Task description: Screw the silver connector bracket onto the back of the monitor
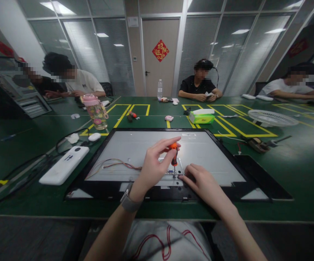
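My left hand (157,161) grips the orange and black handle of a screwdriver (174,156), thumb on one side and fingers on the other. The screwdriver stands nearly upright, its tip at a small metal bracket near the lower middle of a flat display panel (211,154). Curled beside that tip is my right hand (202,181), resting low on the panel; its fingertips are close to the shaft's end, and what they pinch, if anything, is too small to name. Thin coloured wires (121,163) run across the panel's left half.
A white power bank (64,166) and black cables (18,177) lie left of the panel. Behind it stand a pink-lidded bottle (95,112) and a green tissue box (201,116). A round white grille (272,117) and a phone-like black slab (262,175) are rightward. Several people sit across.
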Demonstrator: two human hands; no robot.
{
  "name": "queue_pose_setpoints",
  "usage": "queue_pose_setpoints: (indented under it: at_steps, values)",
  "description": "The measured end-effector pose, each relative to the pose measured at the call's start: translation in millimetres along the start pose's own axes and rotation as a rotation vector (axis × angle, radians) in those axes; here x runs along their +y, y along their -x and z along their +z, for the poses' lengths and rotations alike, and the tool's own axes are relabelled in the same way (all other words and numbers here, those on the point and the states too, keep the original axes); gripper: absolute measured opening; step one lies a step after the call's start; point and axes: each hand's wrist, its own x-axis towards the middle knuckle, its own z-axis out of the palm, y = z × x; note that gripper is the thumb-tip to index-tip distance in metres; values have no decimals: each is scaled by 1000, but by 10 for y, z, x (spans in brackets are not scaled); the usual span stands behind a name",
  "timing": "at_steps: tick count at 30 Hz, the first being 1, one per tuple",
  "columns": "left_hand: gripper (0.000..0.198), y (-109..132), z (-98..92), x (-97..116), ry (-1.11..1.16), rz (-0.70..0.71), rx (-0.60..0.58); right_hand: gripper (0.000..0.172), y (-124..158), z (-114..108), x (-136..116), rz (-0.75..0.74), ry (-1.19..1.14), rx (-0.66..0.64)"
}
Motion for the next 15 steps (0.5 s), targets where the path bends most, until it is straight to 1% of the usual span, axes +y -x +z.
queue_pose_setpoints:
  at_steps: [2,4,6,8,10,12,15]
  values:
    - [23,-1,9,-13,-153,95,80,20,1,-4,-3,9,6,-4]
    - [23,-3,6,-13,-205,124,95,20,3,-7,-5,13,9,-12]
    - [26,-4,-5,0,-110,60,35,20,4,-8,-5,13,7,-15]
    - [33,-4,-15,16,73,-41,-49,21,3,-8,-6,11,3,-14]
    - [36,-5,-15,17,198,-110,-86,21,0,-5,-5,11,1,-14]
    - [30,-8,-10,0,164,-104,-47,21,-1,-2,-5,12,1,-16]
    - [19,-13,-12,-33,-3,-21,69,21,-2,-3,-6,12,2,-13]
